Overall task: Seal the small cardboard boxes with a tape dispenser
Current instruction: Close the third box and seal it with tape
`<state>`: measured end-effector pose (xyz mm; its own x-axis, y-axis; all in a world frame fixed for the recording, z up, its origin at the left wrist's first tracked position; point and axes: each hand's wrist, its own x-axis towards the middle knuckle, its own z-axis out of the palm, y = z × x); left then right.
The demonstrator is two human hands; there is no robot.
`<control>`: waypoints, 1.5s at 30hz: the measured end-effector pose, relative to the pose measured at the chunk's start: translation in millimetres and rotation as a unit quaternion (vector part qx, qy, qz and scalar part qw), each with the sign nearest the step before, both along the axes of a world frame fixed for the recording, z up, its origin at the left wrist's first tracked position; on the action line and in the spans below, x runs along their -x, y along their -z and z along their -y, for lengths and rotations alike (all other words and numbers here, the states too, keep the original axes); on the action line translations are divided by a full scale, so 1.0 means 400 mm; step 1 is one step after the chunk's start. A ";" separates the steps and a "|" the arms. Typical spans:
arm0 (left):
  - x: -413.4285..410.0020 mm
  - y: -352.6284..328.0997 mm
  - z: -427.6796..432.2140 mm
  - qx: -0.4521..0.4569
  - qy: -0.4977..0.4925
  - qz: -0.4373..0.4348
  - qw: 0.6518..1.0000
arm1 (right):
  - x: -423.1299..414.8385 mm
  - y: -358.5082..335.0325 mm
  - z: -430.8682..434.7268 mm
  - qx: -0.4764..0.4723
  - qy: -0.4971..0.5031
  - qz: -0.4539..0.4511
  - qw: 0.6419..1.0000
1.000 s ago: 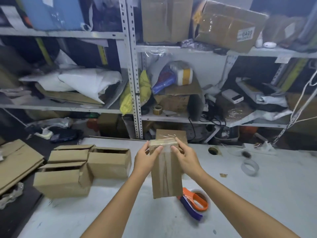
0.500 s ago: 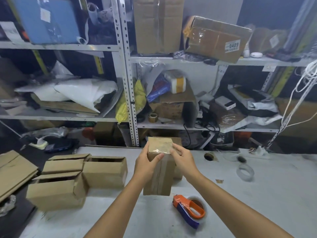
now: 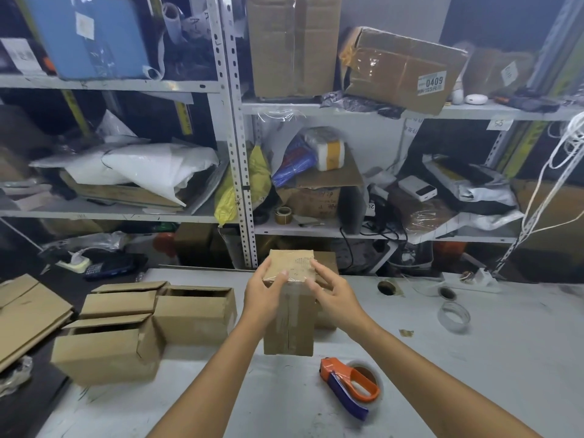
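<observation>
The left hand (image 3: 264,298) grips the upended taped cardboard box (image 3: 289,324), seemingly so the right hand (image 3: 335,300), fingers straight, can smooth its tape.

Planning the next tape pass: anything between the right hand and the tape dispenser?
Nothing visible. The right hand touches the upright box that the left hand holds; the tape dispenser lies on the table nearer the person, with only bare tabletop between.

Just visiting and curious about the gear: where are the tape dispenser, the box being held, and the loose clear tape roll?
tape dispenser (image 3: 331,368): head view, orange front end.
held box (image 3: 289,327): head view, taped front face.
clear tape roll (image 3: 453,327): head view, near rim.
</observation>
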<state>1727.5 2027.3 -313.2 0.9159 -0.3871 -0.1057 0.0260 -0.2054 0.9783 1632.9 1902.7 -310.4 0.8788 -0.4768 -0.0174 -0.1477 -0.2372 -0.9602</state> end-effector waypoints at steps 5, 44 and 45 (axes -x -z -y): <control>0.004 0.010 -0.006 -0.003 0.002 0.007 1.000 | 0.001 0.002 -0.007 0.036 -0.011 -0.030 0.999; 0.045 -0.002 -0.020 -0.016 0.063 -0.052 0.996 | -0.001 -0.021 -0.056 -0.094 -0.015 -0.107 0.990; 0.043 -0.004 -0.021 -0.013 0.058 -0.053 0.997 | 0.000 -0.021 -0.054 -0.098 -0.018 -0.108 0.989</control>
<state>1710.1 2035.5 -311.5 0.8485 -0.4850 -0.2117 0.1045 -0.2386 0.9655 1632.8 1924.2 -301.9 0.8613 -0.4134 -0.2953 -0.3485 -0.0579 -0.9355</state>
